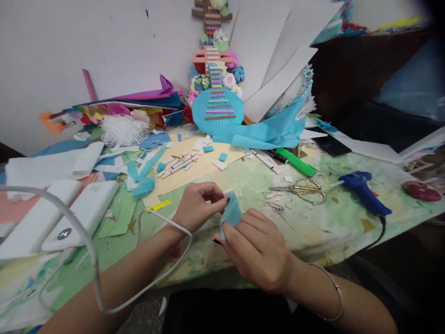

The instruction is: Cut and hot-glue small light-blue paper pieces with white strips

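Note:
Above the front of the table, a small piece of light blue paper (232,212) is held between both hands. My left hand (198,206) has thumb and forefinger closed at its upper end, where a small white piece (228,193) shows; I cannot make out exactly what that piece is. My right hand (259,248) pinches the lower part of the blue paper between thumb and fingers. Part of the paper is hidden behind the right fingers. A white cable (93,260) loops in front of my left forearm.
Gold-handled scissors (309,190), a blue glue gun (365,190) and a green marker (297,162) lie right. White-barrelled pens (181,164) and paper scraps lie behind my hands. A blue paper lute-like craft (217,109) leans on the wall. White boxes (83,211) stand left.

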Action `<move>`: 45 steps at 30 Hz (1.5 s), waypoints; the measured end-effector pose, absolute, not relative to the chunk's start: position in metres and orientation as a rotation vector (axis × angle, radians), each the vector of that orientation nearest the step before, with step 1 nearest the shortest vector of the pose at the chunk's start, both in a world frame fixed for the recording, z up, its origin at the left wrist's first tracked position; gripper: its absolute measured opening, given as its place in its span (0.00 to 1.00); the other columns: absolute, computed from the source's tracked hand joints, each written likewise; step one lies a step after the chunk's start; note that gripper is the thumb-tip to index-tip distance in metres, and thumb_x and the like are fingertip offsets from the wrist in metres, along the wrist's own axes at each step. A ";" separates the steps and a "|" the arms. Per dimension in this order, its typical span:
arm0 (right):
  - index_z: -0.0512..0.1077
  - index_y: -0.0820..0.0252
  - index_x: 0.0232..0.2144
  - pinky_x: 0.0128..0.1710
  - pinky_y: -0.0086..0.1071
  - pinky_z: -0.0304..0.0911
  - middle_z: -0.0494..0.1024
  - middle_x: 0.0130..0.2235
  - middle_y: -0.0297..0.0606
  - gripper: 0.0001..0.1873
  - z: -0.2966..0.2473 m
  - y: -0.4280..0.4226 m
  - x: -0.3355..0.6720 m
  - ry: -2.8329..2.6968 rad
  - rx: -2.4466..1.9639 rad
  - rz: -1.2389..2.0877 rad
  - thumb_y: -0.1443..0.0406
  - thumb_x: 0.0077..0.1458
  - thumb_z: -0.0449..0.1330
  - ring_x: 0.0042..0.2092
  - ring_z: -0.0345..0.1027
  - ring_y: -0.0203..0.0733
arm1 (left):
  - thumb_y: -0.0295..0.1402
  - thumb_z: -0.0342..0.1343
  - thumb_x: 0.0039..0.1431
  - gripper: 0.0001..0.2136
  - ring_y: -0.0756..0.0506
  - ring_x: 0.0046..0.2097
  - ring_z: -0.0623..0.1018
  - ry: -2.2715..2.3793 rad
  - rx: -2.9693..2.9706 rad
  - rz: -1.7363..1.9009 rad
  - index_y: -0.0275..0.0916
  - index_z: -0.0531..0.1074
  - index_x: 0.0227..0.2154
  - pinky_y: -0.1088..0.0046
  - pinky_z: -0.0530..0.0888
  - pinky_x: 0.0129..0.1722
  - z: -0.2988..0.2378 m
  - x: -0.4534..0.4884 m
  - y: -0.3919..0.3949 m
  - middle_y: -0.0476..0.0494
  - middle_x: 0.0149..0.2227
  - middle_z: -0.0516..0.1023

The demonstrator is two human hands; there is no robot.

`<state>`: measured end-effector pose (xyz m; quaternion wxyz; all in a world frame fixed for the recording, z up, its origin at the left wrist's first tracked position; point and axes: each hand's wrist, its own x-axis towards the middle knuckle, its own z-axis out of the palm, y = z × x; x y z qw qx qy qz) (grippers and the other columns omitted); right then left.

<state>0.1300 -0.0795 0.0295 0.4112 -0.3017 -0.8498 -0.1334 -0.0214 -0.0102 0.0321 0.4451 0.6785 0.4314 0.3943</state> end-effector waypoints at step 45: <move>0.68 0.61 0.23 0.26 0.29 0.57 0.70 0.20 0.33 0.12 0.033 -0.077 0.113 -1.912 -0.656 0.216 0.67 0.58 0.53 0.24 0.59 0.33 | 0.26 0.66 0.40 0.03 0.53 0.24 0.71 0.891 1.503 0.858 0.34 0.78 0.20 0.82 0.67 0.22 0.035 -0.017 -0.020 0.49 0.20 0.76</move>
